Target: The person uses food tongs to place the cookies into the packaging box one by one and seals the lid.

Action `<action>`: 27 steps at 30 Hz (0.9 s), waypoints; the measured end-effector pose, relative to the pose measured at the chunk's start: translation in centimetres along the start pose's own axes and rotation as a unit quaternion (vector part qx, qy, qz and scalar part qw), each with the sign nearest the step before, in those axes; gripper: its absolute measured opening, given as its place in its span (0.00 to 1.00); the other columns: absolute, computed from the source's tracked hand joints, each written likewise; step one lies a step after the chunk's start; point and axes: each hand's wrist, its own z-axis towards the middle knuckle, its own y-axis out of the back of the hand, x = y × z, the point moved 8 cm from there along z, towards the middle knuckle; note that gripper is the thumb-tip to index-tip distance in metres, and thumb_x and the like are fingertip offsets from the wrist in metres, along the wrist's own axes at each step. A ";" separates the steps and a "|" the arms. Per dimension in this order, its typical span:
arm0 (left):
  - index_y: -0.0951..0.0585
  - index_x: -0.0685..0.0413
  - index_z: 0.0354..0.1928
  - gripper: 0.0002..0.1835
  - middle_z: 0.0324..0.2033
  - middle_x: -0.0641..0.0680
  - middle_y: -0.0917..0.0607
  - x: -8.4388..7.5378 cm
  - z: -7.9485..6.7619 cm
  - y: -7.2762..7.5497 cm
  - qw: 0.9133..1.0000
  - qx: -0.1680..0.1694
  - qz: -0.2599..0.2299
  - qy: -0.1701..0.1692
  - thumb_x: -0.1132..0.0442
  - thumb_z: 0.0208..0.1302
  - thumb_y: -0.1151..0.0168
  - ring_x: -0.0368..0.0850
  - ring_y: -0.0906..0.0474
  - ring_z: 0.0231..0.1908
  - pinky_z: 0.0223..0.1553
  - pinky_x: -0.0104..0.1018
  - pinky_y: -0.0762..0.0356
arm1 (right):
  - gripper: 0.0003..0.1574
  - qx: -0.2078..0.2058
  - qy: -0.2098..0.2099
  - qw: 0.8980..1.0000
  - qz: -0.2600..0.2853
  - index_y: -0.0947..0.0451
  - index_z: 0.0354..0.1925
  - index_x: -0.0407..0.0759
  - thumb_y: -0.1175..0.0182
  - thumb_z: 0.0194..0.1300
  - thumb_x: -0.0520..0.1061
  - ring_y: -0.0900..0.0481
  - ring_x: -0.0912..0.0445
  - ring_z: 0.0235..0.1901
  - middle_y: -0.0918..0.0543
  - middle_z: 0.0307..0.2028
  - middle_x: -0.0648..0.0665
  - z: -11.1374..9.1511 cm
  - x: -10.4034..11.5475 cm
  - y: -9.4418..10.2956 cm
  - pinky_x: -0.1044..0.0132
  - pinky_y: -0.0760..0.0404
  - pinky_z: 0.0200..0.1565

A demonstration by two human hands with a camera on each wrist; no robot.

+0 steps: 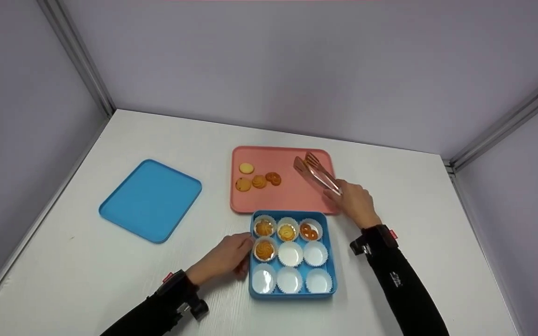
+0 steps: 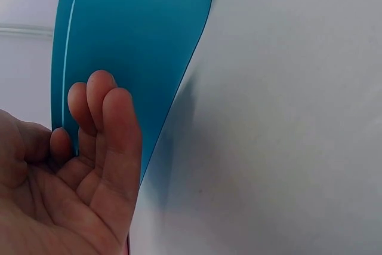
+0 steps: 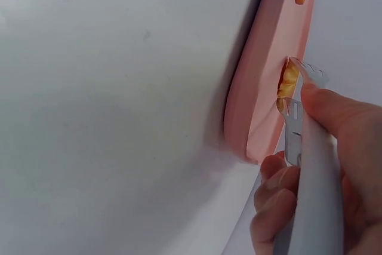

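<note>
My right hand (image 1: 355,203) grips a pair of metal tongs (image 1: 320,177) over the right part of the pink tray (image 1: 287,198). A golden cookie (image 3: 289,80) shows between the tong tips in the right wrist view. My left hand (image 1: 227,256) rests against the left side of a blue box (image 1: 292,297), its fingers (image 2: 122,141) fairly straight along the wall. White paper cups (image 1: 290,280) fill the box in rows. Cookies sit in the three back cups, and a swirl cookie (image 1: 264,250) lies in the middle row's left cup.
On the pink tray's left half lie a pale round cookie (image 1: 246,168), a speckled cookie (image 1: 243,184), a swirl cookie (image 1: 259,181) and a pretzel-shaped cookie (image 1: 273,178). A flat blue tray (image 1: 150,200) lies to the left on the white table (image 1: 414,224). Grey walls surround the table.
</note>
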 end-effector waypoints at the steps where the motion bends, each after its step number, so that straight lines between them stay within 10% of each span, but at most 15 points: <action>1: 0.25 0.68 0.43 0.19 0.17 0.50 0.23 0.0 0.0 0.0 1.000 0.000 0.000 0.002 0.60 0.79 0.63 0.43 0.24 0.16 0.19 0.36 0.23 | 0.37 0.000 0.000 1.000 0.000 0.26 0.60 0.36 0.41 0.66 0.63 0.22 0.46 0.32 0.17 0.40 0.36 -0.1 0.0 0.0 0.50 0.22 0.34; 27: 0.25 0.66 0.42 0.19 0.18 0.50 0.23 0.7 0.1 0.3 1.000 -0.007 0.004 0.017 0.59 0.79 0.62 0.43 0.24 0.18 0.21 0.37 0.23 | 0.36 -0.048 0.076 0.996 0.018 0.25 0.60 0.38 0.38 0.64 0.61 0.19 0.48 0.36 0.16 0.46 0.36 -4.8 1.2 1.8 0.48 0.19 0.35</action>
